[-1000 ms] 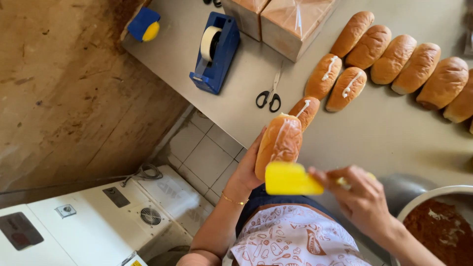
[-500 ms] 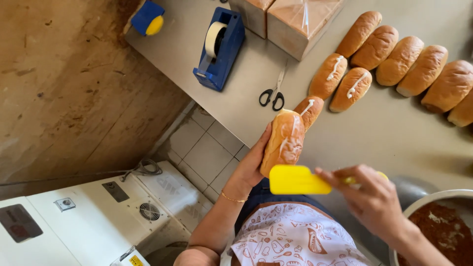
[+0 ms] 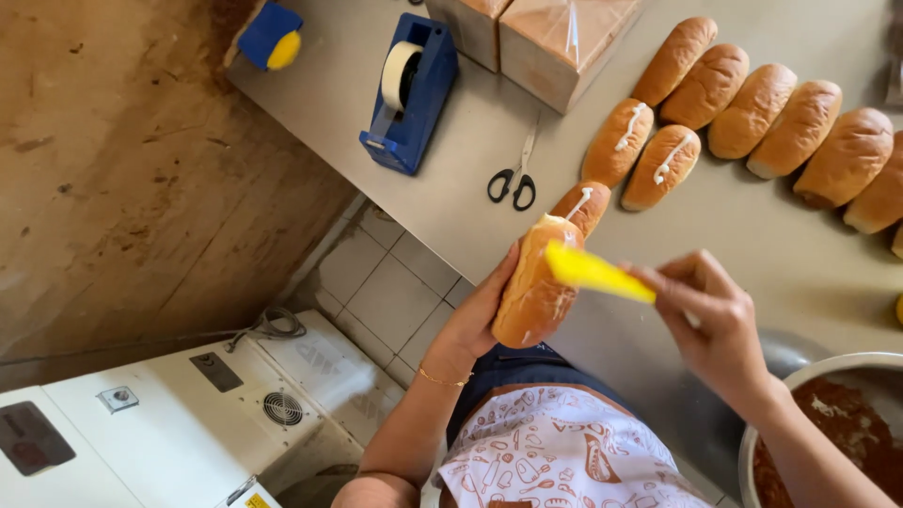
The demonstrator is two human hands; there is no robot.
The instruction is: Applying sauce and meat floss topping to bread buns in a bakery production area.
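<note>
Lying on the grey steel worktop point(image 3: 395, 94): a blue tape dispenser point(image 3: 412, 94), black-handled scissors point(image 3: 514, 179), two wrapped square bread loaves point(image 3: 546, 38), a row of golden oblong buns point(image 3: 752, 113). Sitting at bottom right, a metal bowl of reddish-brown filling point(image 3: 837, 423). Standing below on the tiled floor, a white machine point(image 3: 169, 423).

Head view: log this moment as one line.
left hand: holds bread roll | right hand: holds yellow spatula, tip at roll's slit | counter: more rolls, scissors

Bare worktop point(image 3: 809, 254) lies open right of the scissors point(image 3: 513, 181), below the bun row point(image 3: 752, 108); left of the scissors stands the tape dispenser point(image 3: 409, 94).
</note>
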